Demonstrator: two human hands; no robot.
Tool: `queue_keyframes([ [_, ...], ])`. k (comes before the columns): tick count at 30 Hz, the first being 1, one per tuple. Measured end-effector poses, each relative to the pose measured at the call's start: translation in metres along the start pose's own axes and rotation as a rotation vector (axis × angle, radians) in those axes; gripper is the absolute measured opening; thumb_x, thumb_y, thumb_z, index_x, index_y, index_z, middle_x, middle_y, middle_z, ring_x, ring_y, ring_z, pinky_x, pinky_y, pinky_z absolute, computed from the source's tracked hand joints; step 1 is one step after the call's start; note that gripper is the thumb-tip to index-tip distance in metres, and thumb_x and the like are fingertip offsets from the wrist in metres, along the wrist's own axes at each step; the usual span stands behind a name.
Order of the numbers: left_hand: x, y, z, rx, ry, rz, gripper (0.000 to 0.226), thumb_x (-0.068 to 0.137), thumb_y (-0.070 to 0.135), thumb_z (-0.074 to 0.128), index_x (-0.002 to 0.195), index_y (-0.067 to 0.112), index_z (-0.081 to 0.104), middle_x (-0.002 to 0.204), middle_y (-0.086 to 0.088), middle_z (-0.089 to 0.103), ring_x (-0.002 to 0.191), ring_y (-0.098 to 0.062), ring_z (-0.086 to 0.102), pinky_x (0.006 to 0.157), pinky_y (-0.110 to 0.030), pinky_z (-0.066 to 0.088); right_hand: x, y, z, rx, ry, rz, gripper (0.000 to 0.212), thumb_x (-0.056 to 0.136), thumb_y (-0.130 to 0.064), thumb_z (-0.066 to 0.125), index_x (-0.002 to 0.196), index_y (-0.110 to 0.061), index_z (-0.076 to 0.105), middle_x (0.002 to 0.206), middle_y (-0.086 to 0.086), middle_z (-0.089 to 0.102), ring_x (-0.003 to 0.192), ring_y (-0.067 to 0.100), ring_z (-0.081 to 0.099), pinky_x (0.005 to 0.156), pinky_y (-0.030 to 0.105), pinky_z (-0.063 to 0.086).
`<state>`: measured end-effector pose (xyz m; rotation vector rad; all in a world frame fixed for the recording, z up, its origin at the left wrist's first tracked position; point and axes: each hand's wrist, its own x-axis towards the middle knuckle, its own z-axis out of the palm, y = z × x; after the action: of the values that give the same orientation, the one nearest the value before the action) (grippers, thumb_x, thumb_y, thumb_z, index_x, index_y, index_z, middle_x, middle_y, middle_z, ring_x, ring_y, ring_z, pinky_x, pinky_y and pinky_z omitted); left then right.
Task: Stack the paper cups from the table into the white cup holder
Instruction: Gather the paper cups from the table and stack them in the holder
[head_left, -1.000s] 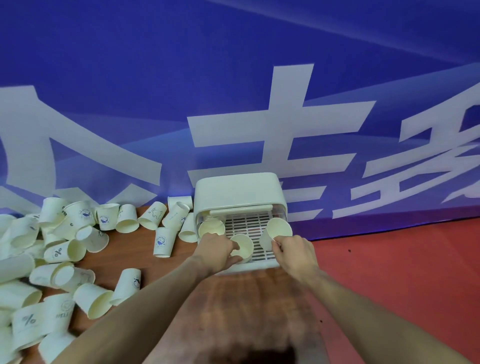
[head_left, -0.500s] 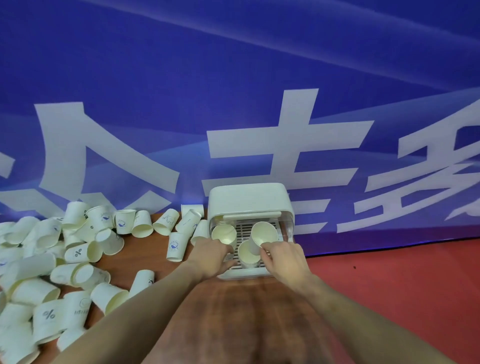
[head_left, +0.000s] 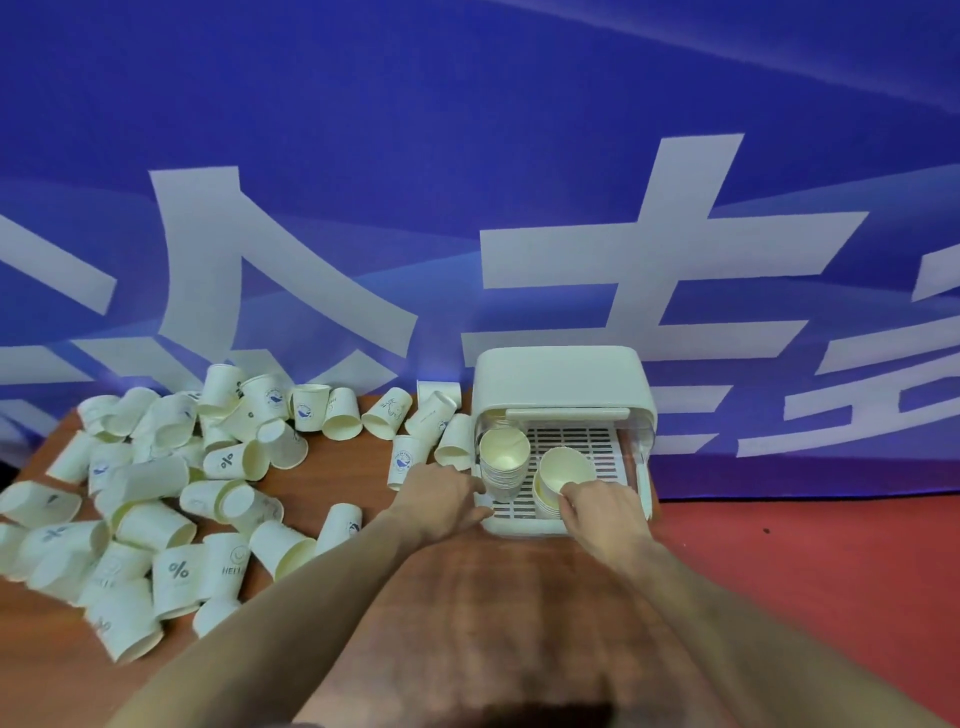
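Gripping a cup stack (head_left: 558, 480) in the holder (head_left: 563, 382), the right hand (head_left: 602, 506) works; left hand (head_left: 441, 493) rests loose beside another stack (head_left: 503, 462), loose cups (head_left: 171, 483) further left.

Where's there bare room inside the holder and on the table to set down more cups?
Inside the white cup holder, the slotted tray is bare behind and right of the two cup stacks. The table shows a bare strip between the loose cup pile and the left hand. The table's left half is crowded.

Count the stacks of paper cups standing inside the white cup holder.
2: one stack at the holder's left side, one stack nearer the front, touched by the right hand.
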<state>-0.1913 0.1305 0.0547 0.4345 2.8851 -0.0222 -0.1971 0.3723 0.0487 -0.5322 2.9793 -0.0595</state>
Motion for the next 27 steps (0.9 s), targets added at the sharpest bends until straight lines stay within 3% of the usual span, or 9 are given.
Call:
queue_keyframes([
  [8, 0.005, -0.012, 0.0, 0.038, 0.001, 0.006, 0.041, 0.091, 0.063, 0.044, 0.113, 0.035, 0.064, 0.103, 0.006, 0.071, 0.094, -0.018, 0.066, 0.081, -0.037, 0.053, 0.014, 0.002, 0.011, -0.02, -0.141, 0.023, 0.024, 0.094, -0.029, 0.04, 0.09, -0.019, 0.062, 0.095, 0.004, 0.068, 0.09, 0.028, 0.064, 0.073, 0.033, 0.046],
  [13, 0.006, -0.013, -0.002, 0.037, -0.011, 0.002, 0.044, 0.091, 0.064, 0.043, 0.118, 0.035, 0.063, 0.105, 0.006, 0.071, 0.096, -0.017, 0.066, 0.082, -0.036, 0.052, 0.019, -0.004, 0.003, -0.035, -0.153, -0.008, 0.033, 0.093, -0.036, 0.042, 0.115, -0.022, 0.062, 0.105, 0.003, 0.069, 0.099, 0.027, 0.063, 0.079, 0.033, 0.047],
  [16, 0.004, -0.007, -0.004, 0.028, -0.013, 0.002, 0.044, 0.091, 0.063, 0.044, 0.116, 0.032, 0.063, 0.104, 0.004, 0.071, 0.097, -0.02, 0.066, 0.082, -0.034, 0.05, 0.021, -0.012, -0.006, -0.017, -0.116, -0.021, 0.036, 0.095, -0.041, 0.041, 0.12, -0.024, 0.06, 0.109, 0.003, 0.069, 0.103, 0.027, 0.063, 0.083, 0.035, 0.045],
  [21, -0.004, -0.008, -0.013, 0.039, 0.022, 0.016, 0.047, 0.093, 0.062, 0.043, 0.123, 0.033, 0.061, 0.107, 0.002, 0.071, 0.101, -0.021, 0.064, 0.084, -0.033, 0.048, 0.027, -0.037, -0.028, 0.014, 0.009, -0.097, 0.033, 0.096, -0.04, 0.039, 0.11, -0.023, 0.064, 0.095, 0.003, 0.07, 0.092, 0.028, 0.064, 0.071, 0.035, 0.043],
  [27, -0.027, -0.039, -0.018, 0.049, 0.051, -0.035, 0.048, 0.093, 0.064, 0.04, 0.123, 0.033, 0.061, 0.108, 0.001, 0.07, 0.101, -0.024, 0.064, 0.08, -0.033, 0.044, 0.036, -0.076, -0.041, -0.018, 0.034, -0.165, 0.032, 0.095, -0.041, 0.04, 0.105, -0.022, 0.064, 0.097, 0.007, 0.069, 0.093, 0.032, 0.064, 0.066, 0.034, 0.037],
])
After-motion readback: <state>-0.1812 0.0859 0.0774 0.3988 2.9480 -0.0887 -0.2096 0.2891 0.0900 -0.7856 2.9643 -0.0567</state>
